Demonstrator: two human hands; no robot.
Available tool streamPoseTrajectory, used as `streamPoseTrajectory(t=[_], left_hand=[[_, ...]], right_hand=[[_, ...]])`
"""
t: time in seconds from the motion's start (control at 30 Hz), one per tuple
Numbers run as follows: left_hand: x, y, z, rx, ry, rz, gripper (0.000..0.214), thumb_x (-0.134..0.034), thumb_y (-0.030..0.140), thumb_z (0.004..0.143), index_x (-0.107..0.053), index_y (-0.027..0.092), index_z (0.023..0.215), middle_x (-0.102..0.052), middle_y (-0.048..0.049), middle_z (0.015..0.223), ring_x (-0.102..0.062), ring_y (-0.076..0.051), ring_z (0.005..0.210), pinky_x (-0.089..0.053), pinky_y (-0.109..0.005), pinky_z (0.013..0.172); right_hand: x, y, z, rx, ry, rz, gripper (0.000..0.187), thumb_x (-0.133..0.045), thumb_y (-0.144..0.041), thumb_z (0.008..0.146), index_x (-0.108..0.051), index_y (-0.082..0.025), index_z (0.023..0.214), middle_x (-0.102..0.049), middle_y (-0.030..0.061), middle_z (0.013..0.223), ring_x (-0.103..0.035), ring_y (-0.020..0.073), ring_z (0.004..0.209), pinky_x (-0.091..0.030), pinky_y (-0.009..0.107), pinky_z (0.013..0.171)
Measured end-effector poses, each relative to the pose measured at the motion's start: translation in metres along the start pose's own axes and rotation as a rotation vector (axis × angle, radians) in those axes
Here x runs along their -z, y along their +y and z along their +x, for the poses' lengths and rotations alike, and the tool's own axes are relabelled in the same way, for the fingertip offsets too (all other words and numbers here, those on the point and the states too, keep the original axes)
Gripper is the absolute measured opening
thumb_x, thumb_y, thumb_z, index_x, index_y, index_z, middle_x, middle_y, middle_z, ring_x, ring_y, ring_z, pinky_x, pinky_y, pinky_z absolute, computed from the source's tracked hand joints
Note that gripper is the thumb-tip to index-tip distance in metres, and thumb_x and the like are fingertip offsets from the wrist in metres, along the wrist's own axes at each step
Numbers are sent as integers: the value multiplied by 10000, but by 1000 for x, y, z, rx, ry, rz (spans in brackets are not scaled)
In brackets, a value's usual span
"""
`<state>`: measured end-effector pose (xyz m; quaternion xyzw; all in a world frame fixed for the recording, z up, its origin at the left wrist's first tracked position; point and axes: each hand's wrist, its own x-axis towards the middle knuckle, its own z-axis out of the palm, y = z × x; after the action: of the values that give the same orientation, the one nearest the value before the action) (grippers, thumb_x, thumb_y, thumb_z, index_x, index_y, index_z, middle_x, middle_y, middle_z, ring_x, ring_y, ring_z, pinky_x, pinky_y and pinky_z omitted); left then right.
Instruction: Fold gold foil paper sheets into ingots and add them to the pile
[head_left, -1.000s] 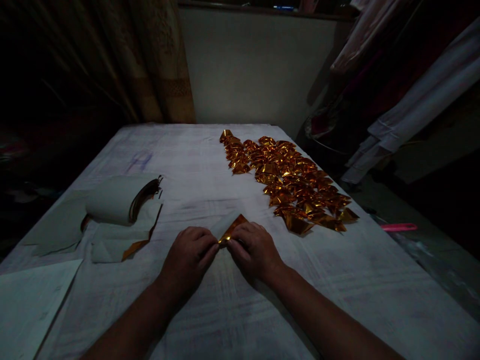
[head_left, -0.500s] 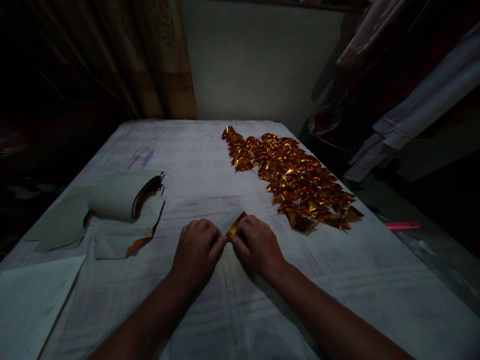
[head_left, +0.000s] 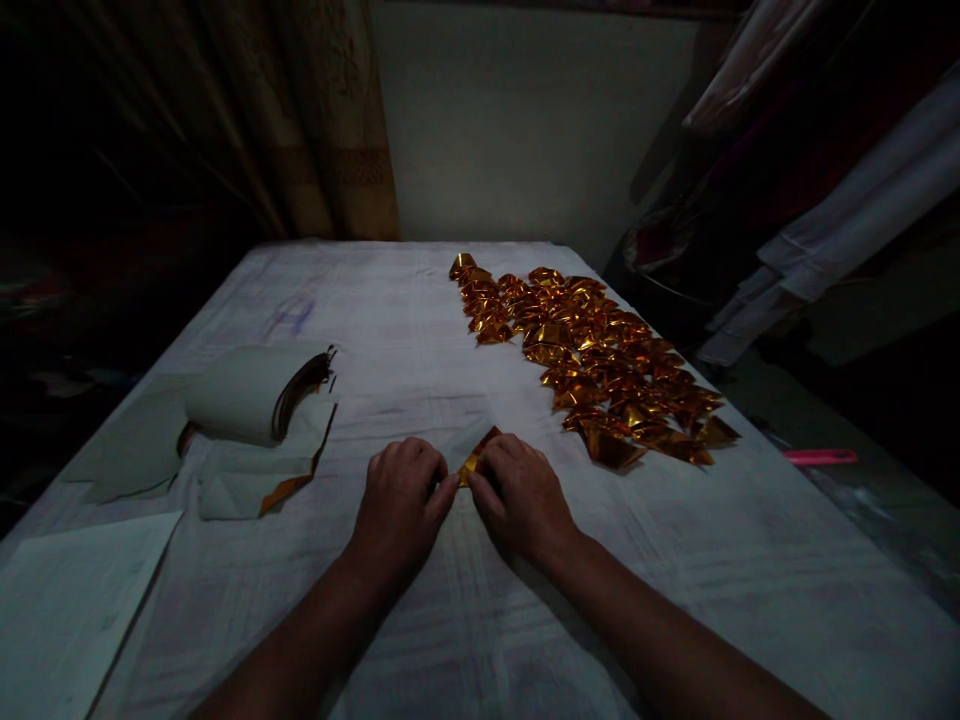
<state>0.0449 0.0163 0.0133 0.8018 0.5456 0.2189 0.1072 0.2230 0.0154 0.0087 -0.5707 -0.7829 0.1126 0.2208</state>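
Note:
Between my two hands lies a sheet of gold foil paper (head_left: 469, 466), partly folded, with its pale backing showing at the far side. My left hand (head_left: 405, 500) is closed, thumb and fingers pinching the paper's near left edge. On the other side my right hand (head_left: 521, 495) pinches the paper with curled fingers and thumb. Both hands rest low on the cloth-covered table (head_left: 420, 600). Parts of the sheet are hidden under the fingers. Beyond my right hand spreads a heap of folded gold foil pieces (head_left: 592, 345).
To the left sits a curled stack of pale-backed foil sheets (head_left: 236, 393), with loose sheets (head_left: 259, 470) beside it. A white paper (head_left: 67, 600) lies at the near left. Clothes (head_left: 840, 230) hang at the right, and a pink handle (head_left: 821, 457) shows beyond the table edge.
The whole view has shifted slightly, so things appear a little further right. My hands keep nearly the same pinch on the foil paper.

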Motion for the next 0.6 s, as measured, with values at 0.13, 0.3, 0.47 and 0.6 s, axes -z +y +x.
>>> streamPoseTrajectory(t=[0.13, 0.3, 0.47, 0.6], left_hand=[[0, -1, 0, 6, -1, -3, 158, -576, 296, 936, -557, 215, 802, -595, -23, 856, -535, -228, 866, -392, -385, 800], [0, -2, 0, 10, -14, -27, 149, -569, 299, 933, -548, 222, 806, -598, -31, 861, -540, -234, 866, -397, -392, 800], [1, -4, 0, -3, -18, -36, 112, -567, 273, 925, -546, 222, 828, -596, -21, 869, -547, -230, 876, -402, -387, 801], [5, -7, 2, -6, -55, -84, 39, -568, 210, 902, -571, 226, 867, -617, -18, 899, -563, -231, 904, -412, -394, 817]], right_hand=[[1, -4, 2, -27, -20, -37, 137, -653, -305, 901, -564, -219, 843, -622, 48, 908, -579, 225, 883, -394, 343, 754], [2, 0, 1, -15, -33, 20, 107, -667, -248, 899, -572, -225, 855, -633, 35, 935, -576, 213, 902, -391, 337, 766], [6, 11, -3, -16, -23, 88, 112, -671, -175, 870, -577, -221, 829, -620, 23, 903, -564, 202, 891, -386, 324, 766], [7, 13, -4, -23, -2, 103, 106, -664, -163, 861, -587, -223, 818, -614, 20, 885, -557, 202, 880, -377, 324, 763]])
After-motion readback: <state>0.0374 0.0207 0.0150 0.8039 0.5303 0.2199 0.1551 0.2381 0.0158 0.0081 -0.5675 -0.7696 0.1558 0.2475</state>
